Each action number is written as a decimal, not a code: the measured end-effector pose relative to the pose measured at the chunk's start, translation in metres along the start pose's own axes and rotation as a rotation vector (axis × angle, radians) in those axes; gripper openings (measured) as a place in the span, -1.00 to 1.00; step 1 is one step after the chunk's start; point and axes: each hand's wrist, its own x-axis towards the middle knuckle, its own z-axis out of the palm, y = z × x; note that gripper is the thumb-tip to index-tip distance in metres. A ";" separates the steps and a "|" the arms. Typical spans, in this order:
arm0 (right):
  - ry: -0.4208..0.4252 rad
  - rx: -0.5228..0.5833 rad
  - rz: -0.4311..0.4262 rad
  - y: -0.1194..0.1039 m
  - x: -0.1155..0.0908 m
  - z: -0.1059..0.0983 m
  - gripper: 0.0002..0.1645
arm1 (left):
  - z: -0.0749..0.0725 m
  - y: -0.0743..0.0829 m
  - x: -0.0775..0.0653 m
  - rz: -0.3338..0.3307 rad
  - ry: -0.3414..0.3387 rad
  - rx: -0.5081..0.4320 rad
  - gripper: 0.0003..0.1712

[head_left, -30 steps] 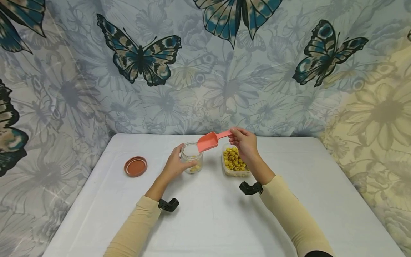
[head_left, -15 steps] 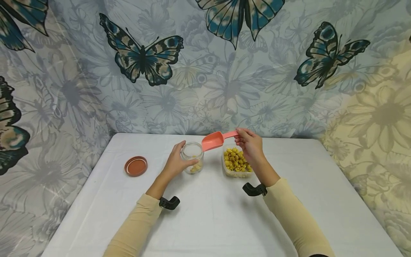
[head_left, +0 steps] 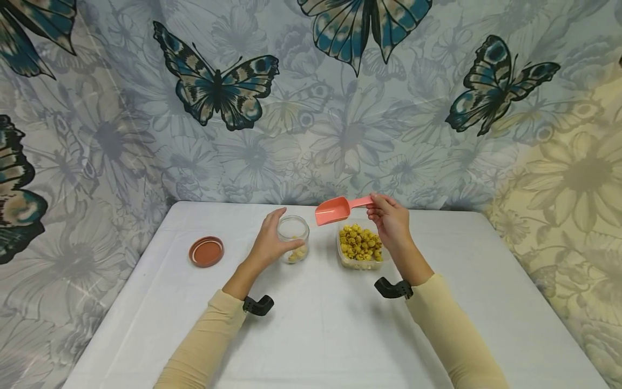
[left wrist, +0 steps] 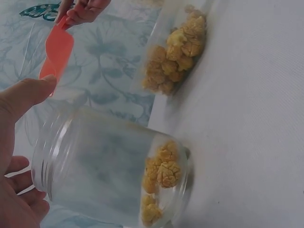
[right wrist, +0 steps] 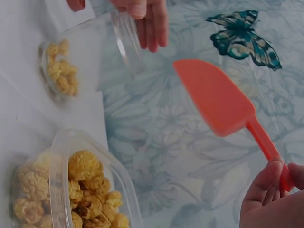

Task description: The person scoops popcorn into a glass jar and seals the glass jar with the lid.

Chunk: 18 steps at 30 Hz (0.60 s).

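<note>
Sleeved forearms (head_left: 452,329) angle inward over the white surface (head_left: 311,340). The left grip (head_left: 268,242) spreads in a C beside the upright jar (left wrist: 104,161), thumb clear of the glass, finger contact unclear; the lid (head_left: 206,252) lies well left of it. The raised right grip (head_left: 392,222) pinches the coral scoop (head_left: 333,210) by its handle, bowl pointing left; the popcorn container (head_left: 360,265) sits below and left of it.

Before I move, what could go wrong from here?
The left hand sits spread at the jar with no firm grip evident, so a bump might tip it. The right hand pinches the scoop near its handle's end, so it could twist under load. Neither hand steadies the tub, which might slide if pushed.
</note>
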 end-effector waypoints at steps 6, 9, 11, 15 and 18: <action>-0.011 0.028 -0.001 -0.004 -0.001 -0.008 -0.91 | 0.000 0.004 -0.001 0.030 -0.011 -0.007 0.11; 0.013 0.020 -0.006 -0.005 -0.002 -0.012 -0.91 | 0.002 0.006 -0.001 0.045 -0.020 -0.016 0.11; 0.025 0.020 -0.009 -0.006 -0.003 -0.015 -0.91 | 0.002 0.008 -0.001 0.051 -0.019 -0.018 0.11; 0.055 0.028 -0.019 -0.008 -0.001 -0.019 -0.91 | 0.003 0.012 -0.002 0.058 -0.016 -0.030 0.11; 0.073 0.031 -0.028 -0.009 0.000 -0.021 -0.89 | 0.003 0.016 -0.002 0.068 -0.016 -0.039 0.09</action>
